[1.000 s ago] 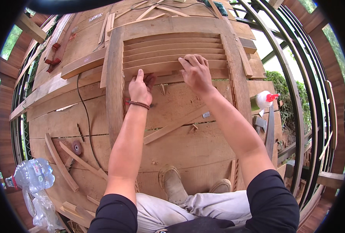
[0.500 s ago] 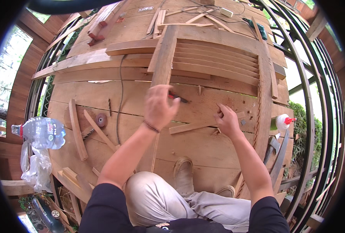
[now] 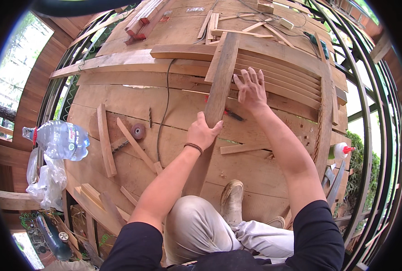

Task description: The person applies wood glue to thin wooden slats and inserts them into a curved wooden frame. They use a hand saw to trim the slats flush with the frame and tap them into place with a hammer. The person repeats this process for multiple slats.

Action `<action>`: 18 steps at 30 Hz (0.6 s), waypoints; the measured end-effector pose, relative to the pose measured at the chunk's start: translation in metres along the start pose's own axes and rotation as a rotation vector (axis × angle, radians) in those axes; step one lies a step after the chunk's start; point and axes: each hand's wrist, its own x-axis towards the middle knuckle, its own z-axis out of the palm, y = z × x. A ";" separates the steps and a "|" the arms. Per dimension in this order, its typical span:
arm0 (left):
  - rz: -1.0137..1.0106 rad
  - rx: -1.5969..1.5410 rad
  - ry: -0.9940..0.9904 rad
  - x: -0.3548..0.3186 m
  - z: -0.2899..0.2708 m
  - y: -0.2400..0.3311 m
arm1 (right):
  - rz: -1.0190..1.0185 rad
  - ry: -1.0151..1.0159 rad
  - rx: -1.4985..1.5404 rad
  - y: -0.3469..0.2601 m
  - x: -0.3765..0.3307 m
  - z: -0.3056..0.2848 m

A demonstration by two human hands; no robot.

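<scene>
- The left hand (image 3: 203, 132) was closed around the near part of a long, flat, pale wooden frame rail (image 3: 220, 86), thumb on the right edge and fingers wrapped over the left.
- The right hand (image 3: 251, 88) lay at about two o'clock from the left one, fingers spread and flat on the thin horizontal wooden slats (image 3: 282, 77) of a louvred panel, holding nothing.
- The rail ran from the person's knee towards twelve o'clock, crossing the left ends of the slats and reaching a horizontal top board (image 3: 183, 51).
- The step appeared to be seating that side rail against the slat ends; the next move would likely call for aligning each slat with the rail while pressing it home.
- A red-handled tool (image 3: 228, 113) lay between the hands, just beside the rail.
- A white glue bottle with a red cap (image 3: 339, 151) stood at three o'clock.
- A clear plastic water bottle (image 3: 58, 140) lay at nine o'clock, well apart, with a loose curved wooden strip (image 3: 106, 140) and a black cable (image 3: 164, 113) between.
</scene>
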 end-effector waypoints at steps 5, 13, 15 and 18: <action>-0.006 0.038 0.003 0.003 0.001 -0.004 | -0.113 0.003 -0.065 -0.006 -0.003 -0.005; -0.017 0.040 -0.003 0.001 0.001 0.004 | 0.048 0.033 0.152 0.006 -0.002 -0.009; -0.017 0.050 -0.008 0.003 0.000 0.007 | 0.041 -0.002 0.101 0.002 0.002 -0.004; -0.026 0.052 -0.013 0.002 0.000 0.009 | 0.059 -0.010 0.015 -0.011 0.002 0.003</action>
